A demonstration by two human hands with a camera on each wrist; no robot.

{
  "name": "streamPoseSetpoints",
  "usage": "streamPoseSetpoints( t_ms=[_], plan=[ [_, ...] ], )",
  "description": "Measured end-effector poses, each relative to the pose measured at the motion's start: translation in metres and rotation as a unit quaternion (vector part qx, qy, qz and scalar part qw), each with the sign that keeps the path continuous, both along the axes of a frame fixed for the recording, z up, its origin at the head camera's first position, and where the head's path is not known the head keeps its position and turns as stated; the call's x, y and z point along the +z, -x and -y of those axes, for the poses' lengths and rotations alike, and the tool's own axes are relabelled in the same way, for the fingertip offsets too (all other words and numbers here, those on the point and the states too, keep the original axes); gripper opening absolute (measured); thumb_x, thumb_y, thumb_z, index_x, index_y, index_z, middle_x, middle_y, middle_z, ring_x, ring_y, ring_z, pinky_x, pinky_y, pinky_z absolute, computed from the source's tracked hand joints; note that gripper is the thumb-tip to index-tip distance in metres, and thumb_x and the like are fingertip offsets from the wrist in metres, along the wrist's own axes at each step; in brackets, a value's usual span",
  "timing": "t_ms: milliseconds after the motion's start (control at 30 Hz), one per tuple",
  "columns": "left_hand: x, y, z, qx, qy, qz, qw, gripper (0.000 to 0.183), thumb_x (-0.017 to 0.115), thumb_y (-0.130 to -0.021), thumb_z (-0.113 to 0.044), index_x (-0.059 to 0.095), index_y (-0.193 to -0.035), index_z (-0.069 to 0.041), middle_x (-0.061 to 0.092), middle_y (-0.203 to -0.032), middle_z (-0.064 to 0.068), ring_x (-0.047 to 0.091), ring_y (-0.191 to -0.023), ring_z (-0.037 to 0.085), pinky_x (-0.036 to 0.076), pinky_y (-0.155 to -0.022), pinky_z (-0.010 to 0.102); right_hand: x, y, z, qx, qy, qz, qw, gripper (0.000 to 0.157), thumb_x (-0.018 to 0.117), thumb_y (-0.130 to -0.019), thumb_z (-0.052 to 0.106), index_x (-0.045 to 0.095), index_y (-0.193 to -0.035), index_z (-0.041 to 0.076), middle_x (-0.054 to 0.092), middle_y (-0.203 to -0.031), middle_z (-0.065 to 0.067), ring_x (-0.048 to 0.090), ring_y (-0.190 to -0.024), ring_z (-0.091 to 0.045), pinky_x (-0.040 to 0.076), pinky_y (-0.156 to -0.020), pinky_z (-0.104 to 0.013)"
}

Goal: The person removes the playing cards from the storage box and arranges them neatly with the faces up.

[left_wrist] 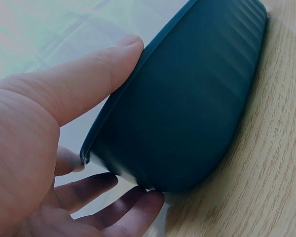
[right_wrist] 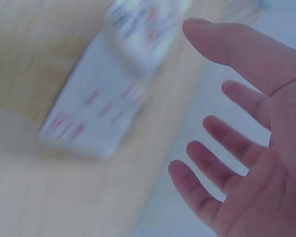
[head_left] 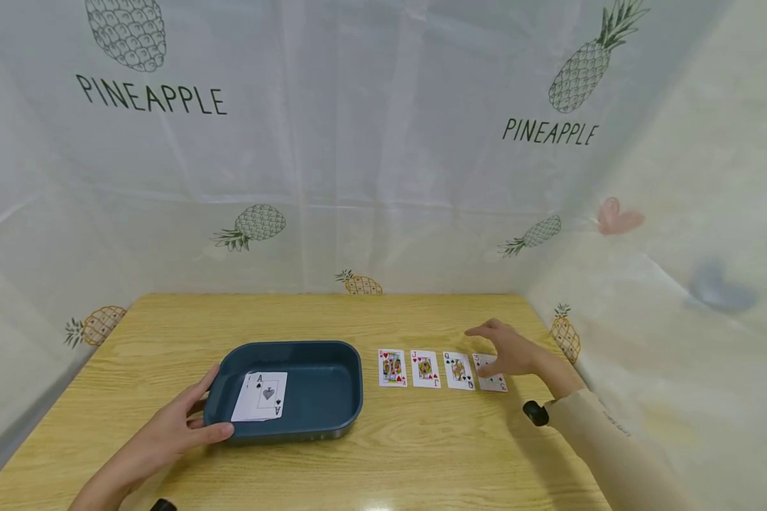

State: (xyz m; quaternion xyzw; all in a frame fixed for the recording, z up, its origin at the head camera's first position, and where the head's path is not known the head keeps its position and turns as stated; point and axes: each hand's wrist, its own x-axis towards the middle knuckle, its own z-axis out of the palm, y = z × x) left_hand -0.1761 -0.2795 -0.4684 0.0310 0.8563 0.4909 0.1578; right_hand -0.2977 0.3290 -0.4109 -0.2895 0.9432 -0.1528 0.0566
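Note:
A dark blue rectangular tray stands on the table, holding a small stack of playing cards with the ace of spades on top. My left hand grips the tray's left end; in the left wrist view its thumb lies on the rim and the fingers touch the outer wall. To the right lie a king, a jack, a queen and a red number card, face up in a row. Over the number card hovers my right hand, fingers spread, holding nothing and partly covering it.
The wooden table carries the tray and cards. A pale curtain printed with pineapples hangs behind and along both sides, close to the right forearm. The right wrist view is blurred.

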Motion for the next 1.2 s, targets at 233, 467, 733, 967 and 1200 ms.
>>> streamPoseSetpoints(
  t_ms=[233, 467, 733, 967, 1200],
  plan=[
    [0.000, 0.000, -0.001, 0.002, 0.000, -0.001, 1.0000, 0.112, 0.079, -0.098, -0.036, -0.002, -0.172, -0.012, 0.012, -0.169, 0.039, 0.053, -0.138, 0.050, 0.057, -0.103, 0.045, 0.025, -0.011, 0.073, 0.026, 0.042, -0.013, 0.999, 0.078, 0.088, -0.090, 0.024, 0.051, -0.157, 0.008, 0.051, -0.145, -0.021, 0.051, -0.132, -0.042, 0.049, -0.102, -0.063],
    [-0.002, 0.000, -0.002, 0.004, -0.002, 0.003, 1.0000, 0.113, 0.080, -0.097, -0.037, 0.000, -0.172, -0.013, 0.010, -0.170, 0.038, 0.049, -0.141, 0.053, 0.057, -0.103, 0.045, 0.034, -0.018, 0.153, 0.051, 0.095, 0.011, 0.994, 0.075, 0.082, -0.095, 0.025, 0.047, -0.161, 0.014, 0.048, -0.152, -0.014, 0.051, -0.135, -0.032, 0.049, -0.107, -0.055],
    [-0.003, 0.000, 0.000, 0.005, 0.000, 0.000, 1.0000, 0.114, 0.081, -0.096, -0.037, 0.000, -0.172, -0.014, 0.013, -0.169, 0.039, 0.051, -0.140, 0.051, 0.058, -0.101, 0.041, 0.025, -0.024, 0.231, 0.079, 0.130, 0.035, 0.988, 0.076, 0.083, -0.095, 0.028, 0.047, -0.161, 0.015, 0.049, -0.148, -0.011, 0.053, -0.124, -0.025, 0.050, -0.103, -0.045],
    [-0.002, 0.001, 0.001, 0.005, 0.003, -0.001, 1.0000, 0.114, 0.081, -0.096, -0.037, -0.001, -0.172, -0.015, 0.014, -0.169, 0.039, 0.053, -0.139, 0.050, 0.058, -0.101, 0.042, 0.002, -0.024, 0.289, 0.089, 0.096, 0.029, 0.991, 0.077, 0.085, -0.092, 0.036, 0.051, -0.158, 0.017, 0.052, -0.147, -0.009, 0.056, -0.129, -0.024, 0.049, -0.106, -0.030],
    [-0.003, 0.001, 0.001, 0.003, 0.004, 0.000, 1.0000, 0.114, 0.081, -0.096, -0.038, -0.001, -0.172, -0.015, 0.016, -0.168, 0.040, 0.055, -0.137, 0.049, 0.059, -0.100, 0.042, -0.017, -0.028, 0.329, 0.070, 0.079, 0.040, 0.994, 0.078, 0.088, -0.088, 0.036, 0.054, -0.156, 0.018, 0.055, -0.143, -0.008, 0.055, -0.120, -0.017, 0.050, -0.099, -0.026]
  ],
)
